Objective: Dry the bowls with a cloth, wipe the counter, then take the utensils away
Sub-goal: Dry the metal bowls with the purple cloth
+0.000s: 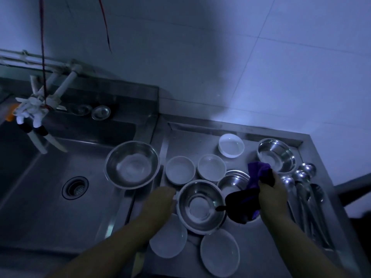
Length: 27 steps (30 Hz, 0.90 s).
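On the steel tabletop [251, 243] beside the sink [50, 197] sit lots of bowls. Some are shiny metal and some are white. One metal bowl [200, 205] sits in the middle, close to both hands. It seems to rest inside a white bowl, but the light is dim and I can't be sure.

The right hand [271, 189] is squeezed tight around a purple cloth [255, 179]. Part of the cloth pokes up above the hand, and a dark part hangs down and touches the right rim of the metal bowl. The left hand [160, 199] is at the left rim of that same bowl. I cannot tell if its fingers are closed on the rim or only touching it.

The metal bowl looks light and hard. It won't break, but if it is wet it may be slippery. I think it is best to hold it by the rim with one hand and rub inside with the cloth. The cloth is soft and floppy, so bunching it up in the hand works well.

White bowls [180, 169] can break, so they need gentle hands and should not bang together.

Long metal spoons [301, 189] lie in a row at the right edge of the tabletop, just beside the right hand. They are thin and slippery, so I would pick them up by the handles.
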### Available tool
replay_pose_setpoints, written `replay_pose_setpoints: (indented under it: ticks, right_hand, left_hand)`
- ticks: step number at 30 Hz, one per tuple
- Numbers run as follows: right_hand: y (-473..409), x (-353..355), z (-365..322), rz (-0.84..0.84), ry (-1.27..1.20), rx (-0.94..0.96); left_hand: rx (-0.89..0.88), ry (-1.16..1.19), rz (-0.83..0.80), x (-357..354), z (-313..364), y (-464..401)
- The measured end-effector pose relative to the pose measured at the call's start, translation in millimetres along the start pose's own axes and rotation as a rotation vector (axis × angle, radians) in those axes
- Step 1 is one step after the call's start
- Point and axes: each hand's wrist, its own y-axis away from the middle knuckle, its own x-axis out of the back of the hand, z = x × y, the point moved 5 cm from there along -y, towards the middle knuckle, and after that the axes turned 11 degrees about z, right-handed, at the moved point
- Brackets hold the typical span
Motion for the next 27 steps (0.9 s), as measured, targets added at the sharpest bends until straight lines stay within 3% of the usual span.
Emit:
replay_pose_setpoints:
  ticks: [2,4,8,13,22,27]
  right_hand:
    - [1.5,8.9,0.7,0.035,-0.011,0.009]
    - [3.4,17.8,3.5,0.052,-0.02,0.0]
    - [4.4,40.1,15.7,0.14,0.007,-0.009]
    - [2.4,64.9,23.3,0.112,-0.006,-0.02]
    - [-2.6,98.6,16.4,0.0,-0.012,0.001]
    - [-1.3,123.8,8.2,-0.09,-0.059,0.043]
  left_hand:
    - [0.249,0.042,-0.194,-23.5,1.5,8.3]
    - [0.349,0.013,-0.252,-36.3,1.4,9.0]
    - [0.444,0.011,-0.286,-49.5,0.7,7.5]
    - [0.511,0.113,-0.176,-49.8,16.6,1.8]
    - [0.332,0.155,0.214,20.4,75.0,-1.2]
    - [0.065,0.034,0.425,68.4,120.0,16.7]
